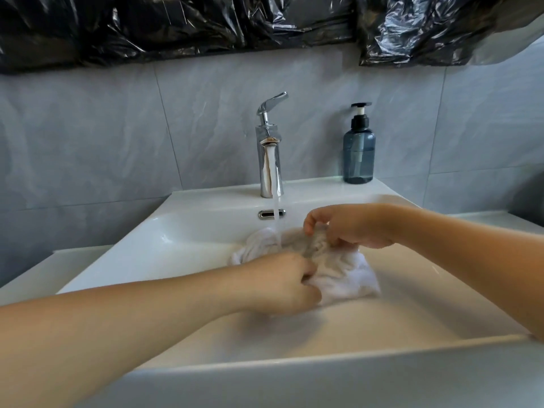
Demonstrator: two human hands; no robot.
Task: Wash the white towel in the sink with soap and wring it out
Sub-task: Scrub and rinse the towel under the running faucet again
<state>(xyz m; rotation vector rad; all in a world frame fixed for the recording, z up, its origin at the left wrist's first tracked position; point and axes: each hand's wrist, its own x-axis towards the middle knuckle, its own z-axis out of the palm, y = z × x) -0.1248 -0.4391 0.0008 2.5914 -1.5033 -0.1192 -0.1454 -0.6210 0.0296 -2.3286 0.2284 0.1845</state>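
The fingers of the right hand (350,226) are curled downward and pressed together on a bunched fold of the white towel (338,272), which is pinched between them and the thumb. The fingers of the left hand (282,285) are also curled, and the near edge of the same towel is gripped in them, though the fingertips themselves are blurred and partly hidden by the cloth. Both hands are held close together over the towel, the right one on the side nearer the faucet (269,148) and the left one on the side farther from it. Both bare forearms are stretched in over the front rim of the sink (164,231).

The towel is found crumpled in the basin, directly below and in front of the faucet. It looks wet and greyish where the right hand holds it and whiter at its outer folds. A stream of water (276,213) is seen running from the faucet spout onto the back part of the towel. The chrome lever on top of the faucet is tilted upward. An oval overflow slot (266,214) is set in the basin wall just below the faucet. A dark blue soap pump bottle (359,150) is stood upright on the sink ledge, to the right of the faucet and apart from it. Grey tiled wall is seen behind the faucet, and black plastic sheeting (206,22) is hung above it.
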